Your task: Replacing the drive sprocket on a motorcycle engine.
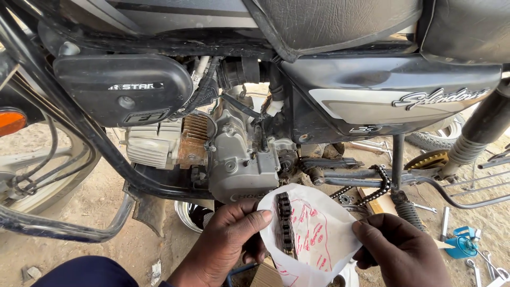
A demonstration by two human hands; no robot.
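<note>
While the left hand (226, 242) pinches a white plastic bag (313, 239) with a dark chain (285, 226) inside, the right hand (401, 250) grips its other edge, apparently closed, beside a motorcycle (239, 154).

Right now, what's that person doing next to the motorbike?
A person holds a white plastic bag open with both hands. The left hand pinches one edge, the right hand the other. A folded chain pokes out of the bag. Behind it stands a motorbike, with another chain hanging loose near the engine. Tools lie on the dirt.
</note>
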